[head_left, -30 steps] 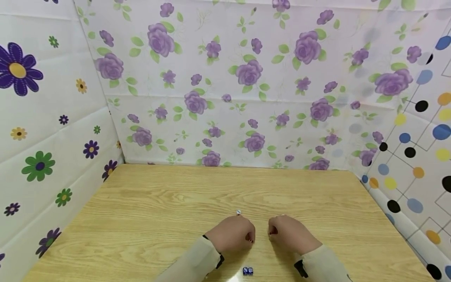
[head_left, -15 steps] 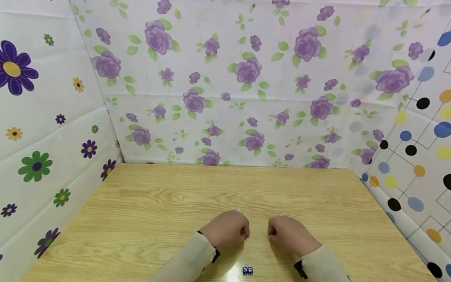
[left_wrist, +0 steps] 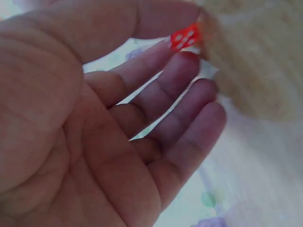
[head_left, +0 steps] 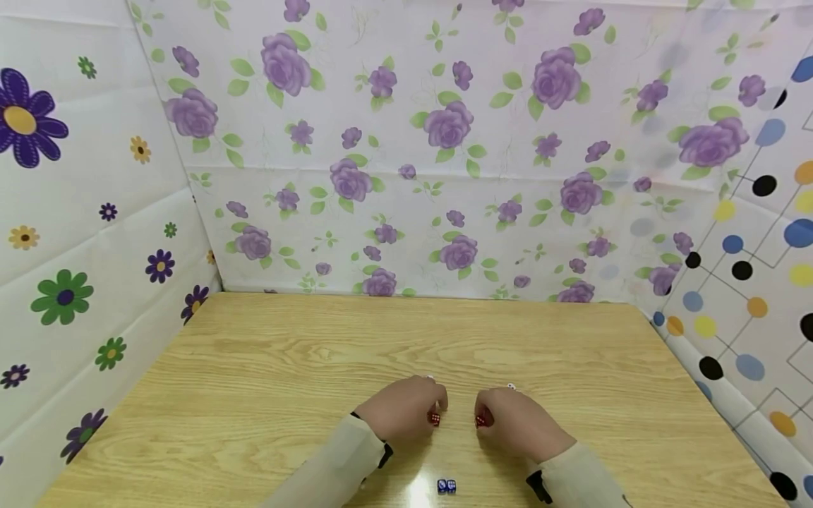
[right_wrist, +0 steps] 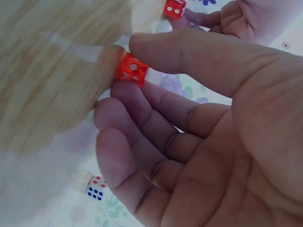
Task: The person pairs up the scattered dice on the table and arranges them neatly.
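Note:
My left hand (head_left: 406, 410) pinches a red die (left_wrist: 184, 38) with white dots between thumb and fingertips, close over the wooden table. A short gap to its right, my right hand (head_left: 519, 423) pinches a second red die (right_wrist: 133, 71) the same way. The two hands face each other, and both red dice show at the fingertips in the head view. Just beyond the right hand sits a white die (head_left: 511, 386); in the right wrist view it bears red and blue dots. Another white die (head_left: 430, 377) peeks out behind the left hand, mostly hidden.
Two blue dice, a left one (head_left: 442, 486) and a right one (head_left: 452, 486), lie side by side near the front of the table (head_left: 305, 395). Patterned cloths hang at the back (head_left: 406, 141), left (head_left: 114, 176) and right (head_left: 743, 233) of the table.
My left hand has shifted left and slightly away, now covering most of the white die behind it. My right hand has edged left, and its red die has come into view.

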The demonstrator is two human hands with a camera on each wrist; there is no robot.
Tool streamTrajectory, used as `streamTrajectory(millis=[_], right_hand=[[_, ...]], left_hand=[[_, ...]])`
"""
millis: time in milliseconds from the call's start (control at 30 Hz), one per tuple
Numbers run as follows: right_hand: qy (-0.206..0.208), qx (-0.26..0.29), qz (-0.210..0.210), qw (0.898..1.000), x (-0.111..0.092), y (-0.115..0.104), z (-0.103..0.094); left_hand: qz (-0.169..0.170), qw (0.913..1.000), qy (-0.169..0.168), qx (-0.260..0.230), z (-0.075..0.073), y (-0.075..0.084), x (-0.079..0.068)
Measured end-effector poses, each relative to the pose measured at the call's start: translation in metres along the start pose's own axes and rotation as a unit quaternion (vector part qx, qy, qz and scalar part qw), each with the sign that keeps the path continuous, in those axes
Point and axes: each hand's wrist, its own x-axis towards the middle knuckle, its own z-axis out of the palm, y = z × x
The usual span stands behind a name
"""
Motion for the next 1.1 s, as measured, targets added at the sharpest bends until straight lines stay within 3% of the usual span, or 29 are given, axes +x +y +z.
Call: streamTrajectory(millis=[200,333,733,967,1100], right_hand=[[0.0,0.003,-0.01,1.0,0.0,0.003,-0.002],[0.003,0.0,-0.028,1.0,0.002,0.003,-0.002],[-0.014,0.024,-0.034,0.999,0.007,-0.002,0.0],[-0.053,0.046,-0.03,0.997,0.008,-0.006,-0.006],[-0.047,0.038,-0.031,0.998,0.009,-0.007,-0.007]], left_hand=[[-0.034,0.9987,0.001,-0.039,-0.006,-0.003,-0.003],[-0.03,0.9989,0.002,-0.037,-0.006,-0.003,-0.002],[-0.026,0.9988,0.008,-0.04,-0.004,-0.002,-0.004],[-0.034,0.9982,0.009,-0.048,-0.008,0.0,-0.006],[-0.036,0.9985,0.009,-0.042,-0.009,0.001,-0.007]])
